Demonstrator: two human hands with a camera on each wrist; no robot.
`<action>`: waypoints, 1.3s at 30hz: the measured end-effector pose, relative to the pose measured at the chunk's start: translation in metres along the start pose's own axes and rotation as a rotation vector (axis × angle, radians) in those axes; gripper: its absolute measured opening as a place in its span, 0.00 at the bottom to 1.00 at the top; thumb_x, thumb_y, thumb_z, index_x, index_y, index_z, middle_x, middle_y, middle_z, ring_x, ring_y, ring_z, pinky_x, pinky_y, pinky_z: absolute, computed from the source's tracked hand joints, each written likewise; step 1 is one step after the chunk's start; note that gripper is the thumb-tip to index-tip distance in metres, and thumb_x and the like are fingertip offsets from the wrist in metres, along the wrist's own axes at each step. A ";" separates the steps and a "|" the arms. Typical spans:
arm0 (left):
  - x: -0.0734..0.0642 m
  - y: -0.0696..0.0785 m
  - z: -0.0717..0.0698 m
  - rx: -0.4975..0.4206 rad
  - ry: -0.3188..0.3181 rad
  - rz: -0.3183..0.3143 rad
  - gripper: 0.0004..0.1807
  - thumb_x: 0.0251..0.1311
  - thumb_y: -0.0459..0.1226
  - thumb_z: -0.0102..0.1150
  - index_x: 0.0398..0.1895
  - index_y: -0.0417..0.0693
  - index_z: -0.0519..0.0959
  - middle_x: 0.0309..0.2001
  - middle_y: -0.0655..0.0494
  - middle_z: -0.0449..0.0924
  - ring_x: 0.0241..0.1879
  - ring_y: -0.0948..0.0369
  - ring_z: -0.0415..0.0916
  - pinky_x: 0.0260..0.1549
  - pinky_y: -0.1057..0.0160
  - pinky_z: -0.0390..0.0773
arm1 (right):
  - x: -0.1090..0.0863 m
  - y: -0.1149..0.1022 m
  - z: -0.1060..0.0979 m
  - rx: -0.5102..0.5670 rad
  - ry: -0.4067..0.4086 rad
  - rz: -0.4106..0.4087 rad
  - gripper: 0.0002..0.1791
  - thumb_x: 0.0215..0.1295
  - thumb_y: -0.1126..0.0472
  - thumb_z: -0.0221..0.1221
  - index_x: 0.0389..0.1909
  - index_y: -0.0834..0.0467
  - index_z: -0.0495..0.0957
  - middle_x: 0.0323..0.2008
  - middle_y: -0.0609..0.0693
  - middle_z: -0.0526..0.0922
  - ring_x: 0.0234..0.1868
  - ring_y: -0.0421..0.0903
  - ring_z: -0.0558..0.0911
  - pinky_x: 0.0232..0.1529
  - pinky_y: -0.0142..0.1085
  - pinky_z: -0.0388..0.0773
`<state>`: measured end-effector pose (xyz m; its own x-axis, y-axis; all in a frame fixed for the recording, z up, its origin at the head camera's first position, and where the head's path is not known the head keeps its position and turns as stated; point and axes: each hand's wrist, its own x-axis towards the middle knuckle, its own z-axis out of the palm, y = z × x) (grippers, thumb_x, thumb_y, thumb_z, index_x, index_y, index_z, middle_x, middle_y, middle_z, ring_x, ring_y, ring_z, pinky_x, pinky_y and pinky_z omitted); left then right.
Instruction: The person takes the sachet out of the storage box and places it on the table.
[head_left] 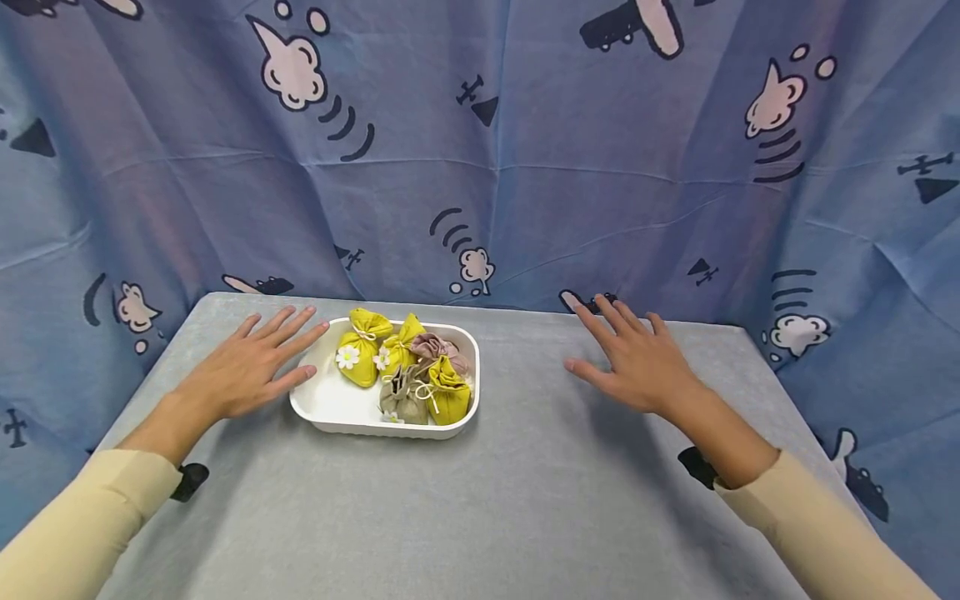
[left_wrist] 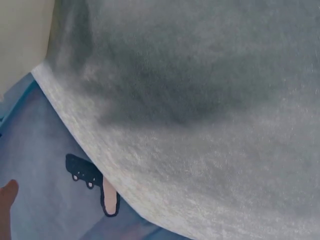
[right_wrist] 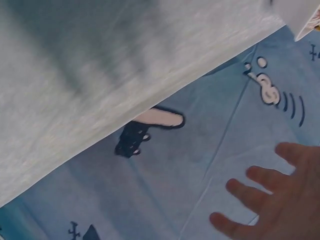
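Observation:
In the head view, a white oval-cornered tray (head_left: 330,404) holds small drawstring pouches, bunched mostly toward its right side. Three are yellow: one at the left with a white flower (head_left: 358,354), one in the middle (head_left: 402,337) and one at the front right (head_left: 448,398). A grey-beige pouch (head_left: 405,400) lies at the front, and a dusty pink pouch (head_left: 435,346) behind it. My left hand (head_left: 243,371) spreads its fingers by the tray's left rim; whether it touches the rim I cannot tell. My right hand (head_left: 633,358), fingers spread and holding nothing, is well right of the tray.
Under everything is a grey cloth-covered table (head_left: 510,517), its far edge against a blue printed curtain (head_left: 420,108). A dark strap piece (head_left: 191,482) shows under the left wrist and another (head_left: 697,467) under the right. A corner of the tray shows in the right wrist view.

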<state>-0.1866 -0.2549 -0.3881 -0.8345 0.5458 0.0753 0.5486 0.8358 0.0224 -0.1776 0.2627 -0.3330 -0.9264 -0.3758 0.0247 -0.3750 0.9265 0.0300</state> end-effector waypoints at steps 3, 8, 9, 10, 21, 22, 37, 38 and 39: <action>0.000 0.001 0.001 0.008 0.011 0.019 0.36 0.73 0.57 0.44 0.79 0.56 0.55 0.78 0.46 0.51 0.75 0.42 0.49 0.67 0.33 0.50 | 0.002 -0.009 0.001 0.019 0.065 -0.062 0.48 0.68 0.29 0.48 0.81 0.46 0.43 0.77 0.59 0.54 0.74 0.62 0.59 0.66 0.68 0.52; -0.002 0.002 0.003 0.021 0.012 0.030 0.36 0.73 0.57 0.45 0.79 0.54 0.57 0.78 0.46 0.52 0.75 0.42 0.50 0.66 0.33 0.51 | 0.006 -0.023 0.000 0.080 0.133 -0.143 0.47 0.67 0.33 0.56 0.79 0.52 0.53 0.76 0.56 0.57 0.72 0.58 0.65 0.66 0.64 0.59; -0.002 0.002 0.004 0.020 0.009 0.029 0.36 0.73 0.57 0.45 0.78 0.54 0.57 0.78 0.46 0.53 0.75 0.42 0.50 0.67 0.33 0.51 | 0.006 -0.026 0.000 0.097 0.139 -0.151 0.46 0.66 0.34 0.57 0.78 0.52 0.55 0.76 0.56 0.59 0.71 0.58 0.67 0.65 0.63 0.60; -0.002 0.003 0.005 0.019 0.005 0.030 0.36 0.73 0.57 0.45 0.78 0.54 0.57 0.78 0.46 0.53 0.75 0.42 0.51 0.66 0.33 0.51 | 0.006 -0.029 -0.001 0.115 0.142 -0.156 0.46 0.66 0.35 0.58 0.78 0.52 0.56 0.75 0.56 0.61 0.70 0.57 0.68 0.65 0.62 0.61; -0.006 0.001 0.014 0.004 -0.037 0.022 0.36 0.73 0.57 0.43 0.78 0.51 0.58 0.77 0.47 0.54 0.75 0.42 0.50 0.67 0.33 0.50 | 0.009 -0.059 -0.002 0.395 0.137 -0.164 0.41 0.63 0.43 0.66 0.74 0.51 0.65 0.66 0.52 0.75 0.62 0.56 0.77 0.59 0.56 0.73; -0.006 0.001 0.015 -0.003 -0.036 0.020 0.36 0.74 0.57 0.43 0.78 0.51 0.58 0.77 0.47 0.54 0.75 0.42 0.50 0.67 0.33 0.50 | 0.010 -0.061 -0.002 0.425 0.132 -0.164 0.40 0.62 0.44 0.66 0.73 0.51 0.65 0.66 0.52 0.75 0.62 0.55 0.77 0.59 0.55 0.74; -0.006 0.001 0.022 -0.050 -0.006 0.005 0.36 0.73 0.55 0.45 0.78 0.48 0.57 0.77 0.46 0.54 0.74 0.43 0.53 0.67 0.35 0.52 | 0.023 -0.084 0.005 0.697 0.095 -0.273 0.41 0.55 0.53 0.73 0.70 0.55 0.69 0.64 0.50 0.77 0.62 0.50 0.78 0.59 0.53 0.74; -0.006 0.001 0.023 -0.050 -0.001 0.006 0.36 0.73 0.54 0.46 0.78 0.48 0.57 0.77 0.46 0.55 0.74 0.43 0.53 0.67 0.35 0.53 | 0.024 -0.087 0.005 0.710 0.093 -0.282 0.41 0.55 0.53 0.73 0.70 0.55 0.70 0.64 0.50 0.77 0.61 0.49 0.78 0.60 0.52 0.74; -0.006 0.001 0.023 -0.050 0.004 0.006 0.36 0.73 0.54 0.46 0.78 0.48 0.58 0.77 0.46 0.55 0.74 0.42 0.53 0.67 0.35 0.53 | 0.026 -0.089 0.005 0.721 0.093 -0.292 0.40 0.55 0.54 0.73 0.69 0.56 0.70 0.63 0.51 0.78 0.61 0.49 0.79 0.60 0.52 0.74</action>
<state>-0.1823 -0.2565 -0.4111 -0.8308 0.5508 0.0794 0.5559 0.8281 0.0721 -0.1686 0.1710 -0.3405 -0.7919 -0.5768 0.2005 -0.5625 0.5612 -0.6072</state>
